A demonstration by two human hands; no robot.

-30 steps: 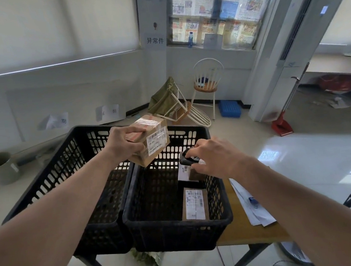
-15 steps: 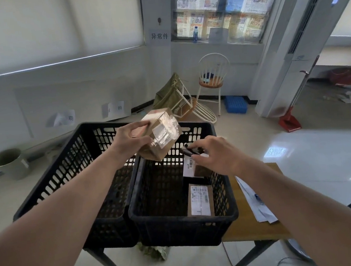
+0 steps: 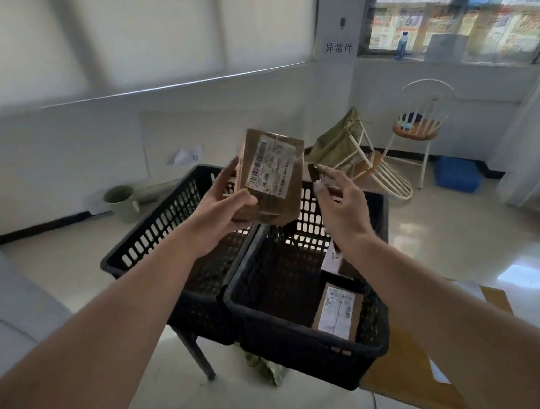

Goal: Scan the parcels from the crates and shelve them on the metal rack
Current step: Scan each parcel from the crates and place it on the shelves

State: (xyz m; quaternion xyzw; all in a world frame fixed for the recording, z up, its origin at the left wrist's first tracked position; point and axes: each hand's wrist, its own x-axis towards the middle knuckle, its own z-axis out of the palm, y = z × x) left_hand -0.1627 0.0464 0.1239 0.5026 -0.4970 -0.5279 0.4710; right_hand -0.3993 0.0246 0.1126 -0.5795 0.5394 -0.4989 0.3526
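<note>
A person's two bare forearms are reaching out over two black perforated plastic crates (image 3: 309, 340), sitting side by side w/ the right one partly on a wooden counter (image 3: 410, 376). The left hand (image 3: 219, 206) is gripping a small brown cardboard parcel (image 3: 273, 180) by its lower left corner, thumb curling over the front, holding it upright in the air above the crates w/ its white barcode label (image 3: 269, 167) facing the camera. The right hand (image 3: 338, 203) is pinching a small dark scanner (image 3: 314, 173) just beside the parcel's right edge, approx. level w/ the label. A second labelled brown parcel (image 3: 338, 310) is lying flat in the right crate's near right corner; another is showing partly behind the wrist. The held parcel is looking light and fairly stiff, probably easy one-handed; its taped face may be slippery, so gripping the bare cardboard edges seems safest. The metal rack isn't in view.
</note>
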